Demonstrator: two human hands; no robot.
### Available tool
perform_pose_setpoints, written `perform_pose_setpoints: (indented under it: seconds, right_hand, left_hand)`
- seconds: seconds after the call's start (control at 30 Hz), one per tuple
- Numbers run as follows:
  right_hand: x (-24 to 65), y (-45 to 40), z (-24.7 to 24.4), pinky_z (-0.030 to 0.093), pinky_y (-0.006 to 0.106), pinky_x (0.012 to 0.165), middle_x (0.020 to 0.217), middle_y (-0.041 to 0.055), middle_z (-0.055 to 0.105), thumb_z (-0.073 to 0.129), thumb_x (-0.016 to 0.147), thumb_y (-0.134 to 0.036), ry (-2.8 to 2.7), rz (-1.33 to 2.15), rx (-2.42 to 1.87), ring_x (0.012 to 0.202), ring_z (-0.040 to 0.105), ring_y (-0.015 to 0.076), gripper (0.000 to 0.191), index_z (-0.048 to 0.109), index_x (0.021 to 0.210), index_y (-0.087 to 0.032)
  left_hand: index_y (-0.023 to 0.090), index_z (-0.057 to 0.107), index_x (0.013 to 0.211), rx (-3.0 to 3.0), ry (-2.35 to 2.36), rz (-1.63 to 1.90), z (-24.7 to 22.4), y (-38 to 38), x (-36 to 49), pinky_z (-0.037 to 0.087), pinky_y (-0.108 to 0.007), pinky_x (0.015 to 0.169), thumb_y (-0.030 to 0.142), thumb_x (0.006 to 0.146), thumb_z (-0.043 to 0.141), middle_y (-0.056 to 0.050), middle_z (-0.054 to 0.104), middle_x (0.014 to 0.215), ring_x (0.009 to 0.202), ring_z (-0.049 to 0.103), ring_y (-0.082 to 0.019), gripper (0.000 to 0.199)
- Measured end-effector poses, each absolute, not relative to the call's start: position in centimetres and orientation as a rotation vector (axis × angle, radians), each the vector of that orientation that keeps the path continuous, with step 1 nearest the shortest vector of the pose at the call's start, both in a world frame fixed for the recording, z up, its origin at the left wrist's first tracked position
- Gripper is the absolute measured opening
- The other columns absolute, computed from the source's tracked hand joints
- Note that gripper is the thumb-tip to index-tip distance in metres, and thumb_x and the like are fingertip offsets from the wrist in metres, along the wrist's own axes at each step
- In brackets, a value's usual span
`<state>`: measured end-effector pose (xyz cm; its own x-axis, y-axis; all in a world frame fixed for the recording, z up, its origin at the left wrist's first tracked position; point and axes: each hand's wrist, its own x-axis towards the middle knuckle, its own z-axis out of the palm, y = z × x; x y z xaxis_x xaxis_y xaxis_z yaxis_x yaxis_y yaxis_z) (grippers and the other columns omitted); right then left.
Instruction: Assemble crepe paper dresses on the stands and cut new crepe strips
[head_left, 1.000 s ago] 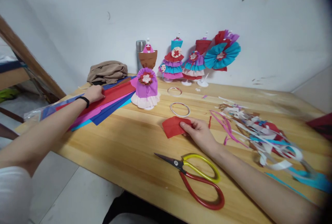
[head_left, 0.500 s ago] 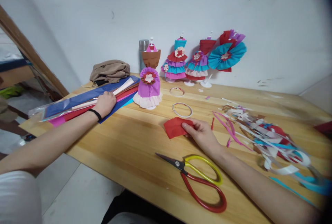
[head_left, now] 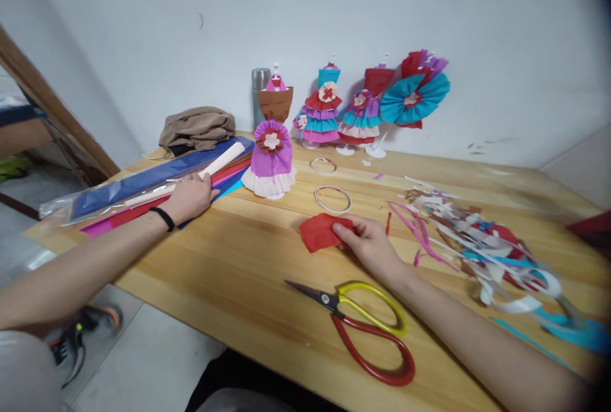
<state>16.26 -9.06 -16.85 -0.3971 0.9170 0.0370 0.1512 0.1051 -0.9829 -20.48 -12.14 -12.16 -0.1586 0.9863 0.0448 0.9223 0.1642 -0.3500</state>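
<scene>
My right hand [head_left: 375, 246] pinches a small folded piece of red crepe paper [head_left: 321, 232] between thumb and fingers, above the table. My left hand [head_left: 191, 198] lies on a stack of coloured crepe paper [head_left: 155, 206] at the left, its fingers bent over the red and pink folds beside a cream roll [head_left: 226, 158]. Large scissors [head_left: 329, 300] with one yellow and one red handle rest just in front of my right hand. Beyond that hand lies a thin white ring [head_left: 333, 199]. A doll-sized paper dress [head_left: 272, 163] in brown, purple and cream stands on its form beyond the stack.
More paper dresses [head_left: 322, 109] on stands line the wall, with a blue paper rosette [head_left: 415, 100]. A thermos [head_left: 260, 90] and brown cloth [head_left: 198, 127] are behind. Paper scraps [head_left: 496, 246] heap at the right. A person's shoe [head_left: 71, 348] shows on the floor.
My left hand has shifted slightly down on the crepe paper stack. My right hand keeps the red piece in nearly the same place. A shoe has come into sight at lower left.
</scene>
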Motion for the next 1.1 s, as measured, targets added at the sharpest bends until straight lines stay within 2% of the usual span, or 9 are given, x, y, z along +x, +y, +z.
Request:
perform_pose_setpoints:
  seconds: [0.07,0.23,0.43,0.6,0.8,0.9,1.1]
  right_hand:
    - [16.3,-9.0,-16.9,0.036,0.028,0.055,0.06,0.0011,0.061,0.07,0.068,-0.061,-1.668,1.35,-1.056,0.055,0.047,0.0128,0.043,0.067,0.07,-0.018]
    - [16.4,-9.0,-17.2,0.036,0.027,0.053,0.059,0.0014,0.063,0.07,0.068,-0.063,-1.689,1.332,-1.063,0.054,0.047,0.0123,0.045,0.068,0.072,-0.018]
    - [16.5,-8.9,-17.4,0.035,0.026,0.052,0.058,0.0007,0.063,0.07,0.069,-0.061,-1.703,1.322,-1.057,0.052,0.046,0.0117,0.044,0.068,0.072,-0.017]
    - [16.5,-8.9,-17.5,0.038,0.027,0.053,0.066,0.0034,0.068,0.07,0.071,-0.062,-1.705,1.322,-1.042,0.057,0.052,0.0141,0.044,0.069,0.072,-0.018]
    - [16.5,-8.8,-17.6,0.039,0.027,0.053,0.064,0.0029,0.067,0.069,0.071,-0.061,-1.72,1.31,-1.045,0.055,0.051,0.0139,0.043,0.071,0.074,-0.018]
    - [16.6,-8.8,-17.6,0.039,0.028,0.054,0.064,0.0027,0.066,0.069,0.073,-0.06,-1.727,1.318,-1.038,0.056,0.051,0.0145,0.042,0.071,0.075,-0.018]
    - [16.5,-8.9,-17.7,0.037,0.027,0.055,0.062,0.0019,0.064,0.069,0.071,-0.061,-1.707,1.343,-1.053,0.056,0.05,0.014,0.043,0.069,0.074,-0.018]
  left_hand:
    - [0.0,0.051,0.128,-1.858,-2.215,0.312,-12.5,-12.1,-20.7,0.046,-0.048,0.092,0.048,0.098,0.036,-0.031,0.062,0.117,0.111,0.059,-0.043,0.058]
    - [0.007,0.05,0.133,-1.909,-2.331,0.239,-11.1,-10.5,-23.3,0.046,-0.046,0.094,0.044,0.096,0.04,-0.026,0.062,0.122,0.117,0.057,-0.04,0.053]
    - [0.013,0.053,0.137,-2.012,-2.506,0.062,-8.4,-8.9,-26.6,0.046,-0.032,0.099,0.047,0.087,0.048,-0.014,0.061,0.135,0.119,0.06,-0.028,0.06]
    - [0.017,0.064,0.127,-2.039,-2.66,-0.132,-8.0,-8.5,-28.3,0.051,-0.031,0.088,0.054,0.081,0.053,-0.008,0.072,0.118,0.104,0.067,-0.026,0.061]
    - [0.018,0.068,0.117,-2.009,-2.759,-0.348,-8.5,-8.2,-29.7,0.052,-0.029,0.083,0.048,0.088,0.056,-0.003,0.076,0.103,0.092,0.067,-0.021,0.043]
    - [0.016,0.066,0.119,-2.022,-2.807,-0.441,-8.5,-7.7,-30.5,0.053,-0.027,0.081,0.046,0.093,0.053,-0.001,0.076,0.103,0.089,0.065,-0.018,0.041]
    - [0.007,0.064,0.119,-2.052,-2.822,-0.498,-7.3,-7.1,-31.0,0.055,-0.027,0.073,0.04,0.1,0.044,-0.006,0.077,0.094,0.077,0.065,-0.015,0.043]
